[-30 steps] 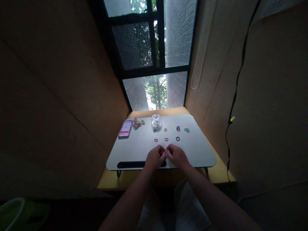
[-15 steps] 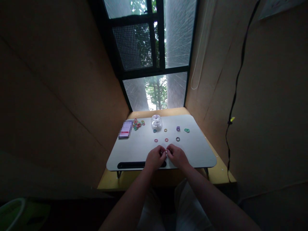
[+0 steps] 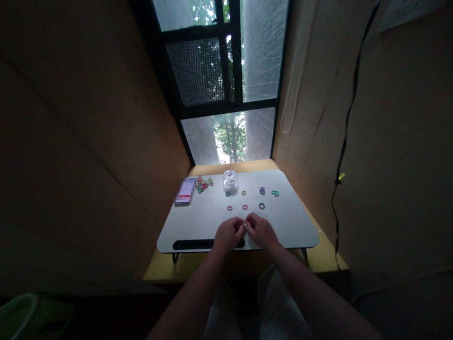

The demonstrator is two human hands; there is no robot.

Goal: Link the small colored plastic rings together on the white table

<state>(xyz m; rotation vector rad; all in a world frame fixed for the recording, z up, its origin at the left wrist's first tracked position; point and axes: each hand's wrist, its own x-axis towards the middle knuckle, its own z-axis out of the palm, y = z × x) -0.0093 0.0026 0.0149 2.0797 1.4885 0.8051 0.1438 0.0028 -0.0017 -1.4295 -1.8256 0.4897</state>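
Right of the paired hands [image 3: 245, 226], the near part of the white surface [image 3: 292, 226] is open to its edge. Forward passage meets two rows of small rings [image 3: 245, 207], with lanes between them. Behind stands a clear jar [image 3: 230, 181]; a phone [image 3: 185, 191] and ring pile [image 3: 203, 184] obstruct the far left.

- Legible text, labels, brands, numbers or signs: none.
- Phone [image 3: 184, 192] on the surface [image 3: 198, 222]: screen pixelated, unreadable.
- Paper [image 3: 410, 13] on the right wall [image 3: 396, 141]: faint marks, illegible.
- Green bin [image 3: 46, 314], lower left: dark marking, illegible.
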